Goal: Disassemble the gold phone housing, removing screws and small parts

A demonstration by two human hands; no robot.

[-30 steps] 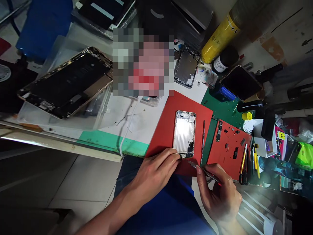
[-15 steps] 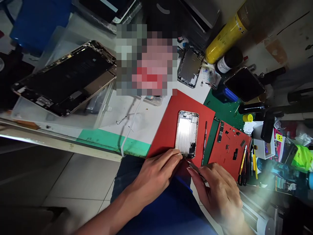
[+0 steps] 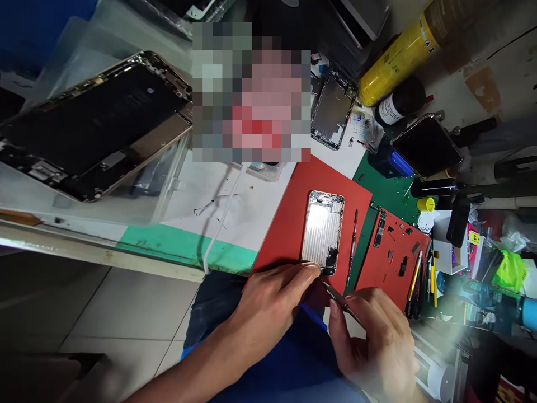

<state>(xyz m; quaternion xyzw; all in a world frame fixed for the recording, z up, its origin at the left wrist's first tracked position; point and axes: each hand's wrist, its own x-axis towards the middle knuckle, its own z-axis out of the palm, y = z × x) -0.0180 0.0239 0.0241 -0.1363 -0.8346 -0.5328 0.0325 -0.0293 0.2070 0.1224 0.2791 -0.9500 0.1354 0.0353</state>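
Observation:
A silver phone housing [image 3: 322,232] lies on a red mat [image 3: 285,224], its bare metal inside facing up. At its lower end the closed fingers of my left hand [image 3: 279,296] touch the bottom edge; anything pinched there is too small to make out. My right hand [image 3: 373,336] grips a slim dark screwdriver [image 3: 342,299] between thumb and fingers, its tip pointing at the housing's bottom edge beside my left fingertips. Another thin screwdriver [image 3: 353,246] lies on the mat to the right of the housing.
Small parts lie on a second red mat [image 3: 390,257], with pens and scissors at its right edge. A larger opened phone [image 3: 100,123] is at the left. Another housing [image 3: 333,112], a yellow can [image 3: 394,61] and a propped dark phone [image 3: 428,145] stand farther back.
The view has shifted slightly. My right hand has turned the screwdriver a little, and its tip is nearer the housing's bottom edge. My left hand stays at that edge.

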